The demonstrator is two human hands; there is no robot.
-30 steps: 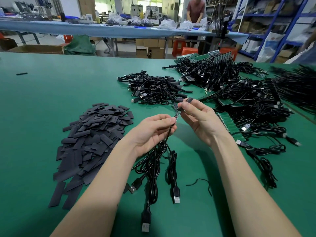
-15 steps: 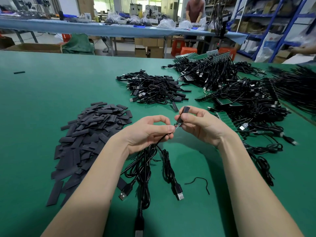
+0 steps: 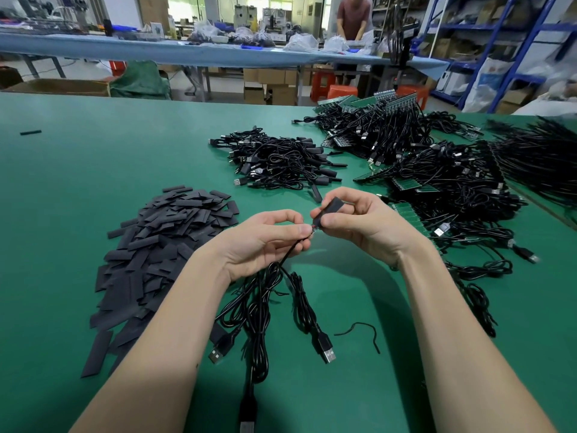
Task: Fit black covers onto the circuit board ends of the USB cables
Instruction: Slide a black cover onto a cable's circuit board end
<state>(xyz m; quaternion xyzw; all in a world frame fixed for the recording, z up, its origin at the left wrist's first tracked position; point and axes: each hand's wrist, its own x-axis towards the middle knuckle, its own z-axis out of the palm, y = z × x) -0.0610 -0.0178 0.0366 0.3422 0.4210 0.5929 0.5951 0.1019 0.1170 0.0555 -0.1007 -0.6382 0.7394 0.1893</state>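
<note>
Green matting covers the workbench (image 3: 78, 189) we sit at, and behind it runs a long blue table (image 3: 187, 53) where another person (image 3: 354, 17) sorts bags, with cardboard boxes (image 3: 268, 85) stacked underneath and blue shelving (image 3: 499, 42) to the far right.

We are in the middle of fitting one cover. Our left hand (image 3: 262, 242) pinches a cable (image 3: 290, 254) just behind its board end, thumb and forefinger closed on it, with the rest of that cable and a few others hanging in a loose bunch (image 3: 259, 307) toward the near edge. Our right hand (image 3: 359, 223) grips a black cover (image 3: 331, 207) between thumb and fingers, and the sleeve already sits over most of the board; only a sliver of wire and solder shows at the gap between our two hands. We judge the step nearly done. The next move calls for a short push along the cable's line, keeping the sleeve straight so the board does not catch, then dropping the finished cable with the others.

No bins hold any of this stock on the bench; everything lies in open heaps. Loose covers (image 3: 162, 245) are piled toward the left edge. Finished-looking cables (image 3: 281, 160) lie in a mound past our hands at mid-bench, and cables with bare green boards (image 3: 437, 170) spread across the right side and far right corner. What the boxes under the blue table contain, we cannot tell.
</note>
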